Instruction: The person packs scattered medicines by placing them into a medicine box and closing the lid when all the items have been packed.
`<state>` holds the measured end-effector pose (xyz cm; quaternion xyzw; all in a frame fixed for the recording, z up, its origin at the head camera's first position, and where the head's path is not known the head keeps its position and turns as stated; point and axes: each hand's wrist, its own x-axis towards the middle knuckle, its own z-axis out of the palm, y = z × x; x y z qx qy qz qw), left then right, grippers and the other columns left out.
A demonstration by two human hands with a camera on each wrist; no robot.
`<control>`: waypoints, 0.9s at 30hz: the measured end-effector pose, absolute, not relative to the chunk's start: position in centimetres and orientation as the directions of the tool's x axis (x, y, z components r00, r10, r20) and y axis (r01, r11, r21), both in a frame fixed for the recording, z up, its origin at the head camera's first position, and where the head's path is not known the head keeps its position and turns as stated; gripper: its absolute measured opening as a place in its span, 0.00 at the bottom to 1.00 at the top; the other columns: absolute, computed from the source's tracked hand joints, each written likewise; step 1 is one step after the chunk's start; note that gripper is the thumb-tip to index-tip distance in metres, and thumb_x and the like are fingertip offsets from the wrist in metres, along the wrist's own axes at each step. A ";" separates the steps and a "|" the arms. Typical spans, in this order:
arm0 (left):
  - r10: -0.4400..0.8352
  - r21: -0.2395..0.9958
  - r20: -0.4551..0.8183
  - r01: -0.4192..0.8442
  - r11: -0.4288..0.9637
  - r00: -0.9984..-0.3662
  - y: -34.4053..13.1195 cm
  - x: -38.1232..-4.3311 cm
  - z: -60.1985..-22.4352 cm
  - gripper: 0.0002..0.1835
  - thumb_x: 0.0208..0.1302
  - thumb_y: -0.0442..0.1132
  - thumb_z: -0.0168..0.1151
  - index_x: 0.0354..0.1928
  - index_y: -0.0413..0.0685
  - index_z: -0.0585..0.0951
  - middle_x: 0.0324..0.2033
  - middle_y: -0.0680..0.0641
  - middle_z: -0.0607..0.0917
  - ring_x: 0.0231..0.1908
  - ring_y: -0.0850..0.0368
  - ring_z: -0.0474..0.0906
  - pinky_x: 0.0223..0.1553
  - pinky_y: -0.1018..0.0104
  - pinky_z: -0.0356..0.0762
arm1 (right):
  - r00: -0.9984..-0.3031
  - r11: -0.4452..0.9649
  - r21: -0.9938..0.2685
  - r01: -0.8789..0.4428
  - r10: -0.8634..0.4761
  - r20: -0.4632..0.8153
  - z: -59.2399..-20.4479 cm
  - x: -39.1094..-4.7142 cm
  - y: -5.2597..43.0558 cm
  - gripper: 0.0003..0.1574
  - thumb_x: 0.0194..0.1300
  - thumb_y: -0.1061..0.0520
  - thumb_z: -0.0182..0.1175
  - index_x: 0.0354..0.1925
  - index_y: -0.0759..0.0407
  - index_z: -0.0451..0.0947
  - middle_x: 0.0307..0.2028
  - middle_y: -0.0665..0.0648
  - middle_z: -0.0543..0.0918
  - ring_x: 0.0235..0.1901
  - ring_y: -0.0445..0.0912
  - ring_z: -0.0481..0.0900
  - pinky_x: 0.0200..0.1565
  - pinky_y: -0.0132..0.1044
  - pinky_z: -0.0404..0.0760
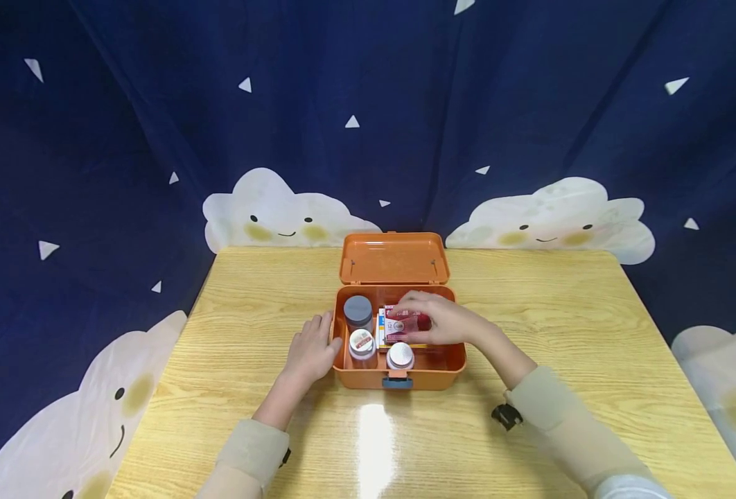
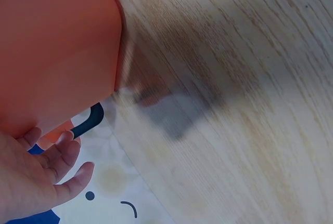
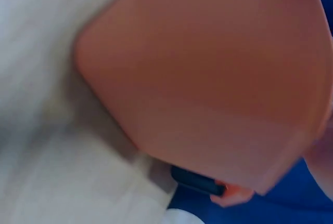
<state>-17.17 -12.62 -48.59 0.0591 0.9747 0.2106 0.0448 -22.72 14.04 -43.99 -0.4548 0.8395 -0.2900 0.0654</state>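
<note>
An orange medicine case (image 1: 399,379) stands on the table with its lid raised at the back. My right hand (image 1: 439,320) reaches in from the right and grips a small dark red medicine box (image 1: 396,326), thumb at its near side and fingers at its far side. Beneath that box lies a white, blue and yellow box (image 1: 381,333), partly covered. My left hand (image 1: 310,348) rests at the case's left wall, thumb over the rim and fingers loosely bent outside. In the left wrist view, its relaxed fingers (image 2: 65,154) show beside the orange wall.
Along the left and front inside the case stand a grey-lidded jar (image 1: 358,310), a white-lidded bottle with a printed top (image 1: 362,341) and a plain white-capped bottle (image 1: 400,355). A dark latch (image 1: 397,382) sits at the front. Behind the wooden table (image 1: 268,291) hangs a dark blue curtain (image 1: 399,104).
</note>
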 end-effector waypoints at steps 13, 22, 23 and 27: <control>0.131 0.424 -0.072 0.089 0.901 -0.989 -12.6 -17.2 -48.6 0.30 0.61 0.47 0.45 0.64 0.43 0.60 0.54 0.38 0.69 0.56 0.43 0.64 0.50 0.45 0.63 | -0.898 0.462 -0.772 -0.437 -0.179 0.401 -43.5 -28.1 16.5 0.21 0.60 0.63 0.56 0.52 0.70 0.70 0.48 0.70 0.74 0.47 0.61 0.71 0.48 0.55 0.65; 0.131 0.420 -0.074 0.088 0.903 -0.989 -12.6 -17.2 -48.6 0.30 0.61 0.46 0.45 0.64 0.42 0.60 0.55 0.38 0.68 0.56 0.43 0.63 0.50 0.45 0.63 | -0.993 0.385 -0.916 -0.110 -0.074 0.088 -45.3 -30.0 17.0 0.29 0.65 0.60 0.50 0.60 0.74 0.59 0.55 0.75 0.67 0.54 0.63 0.67 0.55 0.51 0.65; 0.131 0.419 -0.073 0.089 0.904 -0.989 -12.6 -17.2 -48.6 0.30 0.61 0.46 0.45 0.64 0.41 0.60 0.55 0.38 0.68 0.56 0.43 0.63 0.50 0.44 0.62 | -0.996 0.374 -0.925 -0.071 -0.069 0.049 -45.6 -30.1 16.9 0.30 0.65 0.59 0.50 0.61 0.74 0.58 0.55 0.74 0.66 0.55 0.63 0.66 0.55 0.50 0.65; 0.130 0.419 -0.073 0.088 0.904 -0.989 -12.7 -17.2 -48.6 0.31 0.61 0.46 0.45 0.65 0.41 0.60 0.56 0.38 0.68 0.57 0.43 0.63 0.51 0.44 0.62 | -0.995 0.315 -0.948 0.047 -0.066 -0.071 -46.8 -30.6 16.8 0.35 0.66 0.57 0.48 0.65 0.73 0.49 0.55 0.75 0.66 0.54 0.61 0.67 0.51 0.45 0.70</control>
